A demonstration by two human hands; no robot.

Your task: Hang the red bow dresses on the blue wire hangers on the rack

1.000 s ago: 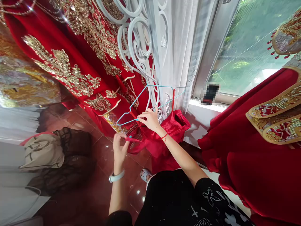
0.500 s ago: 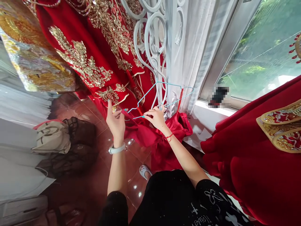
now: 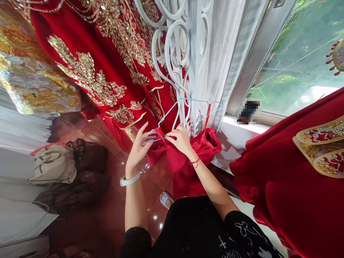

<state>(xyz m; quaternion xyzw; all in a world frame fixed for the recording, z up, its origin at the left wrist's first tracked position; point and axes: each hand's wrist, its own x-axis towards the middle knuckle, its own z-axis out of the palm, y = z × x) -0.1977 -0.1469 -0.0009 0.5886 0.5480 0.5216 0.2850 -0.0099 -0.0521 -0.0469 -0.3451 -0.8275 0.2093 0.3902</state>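
Observation:
A light blue wire hanger (image 3: 188,111) hangs from a white scrolled metal rack (image 3: 172,53). A plain red satin garment (image 3: 188,154) dangles from it by thin red straps. My left hand (image 3: 139,147) pinches a red strap at the hanger's left end, fingers partly spread. My right hand (image 3: 180,139) is closed on the same strap and the red fabric just beside it. Both hands almost touch. A white band sits on my left wrist, a red string on my right.
A red gown with gold embroidery (image 3: 102,64) hangs at left, another red gown (image 3: 295,186) at right. White curtain (image 3: 215,53) and a window (image 3: 295,61) lie behind. A beige bag (image 3: 53,165) rests on the reddish tiled floor (image 3: 107,215).
My left hand, open and raised half a second ago, has come right and closed on the strap at the hanger's end. My right hand stayed on the garment.

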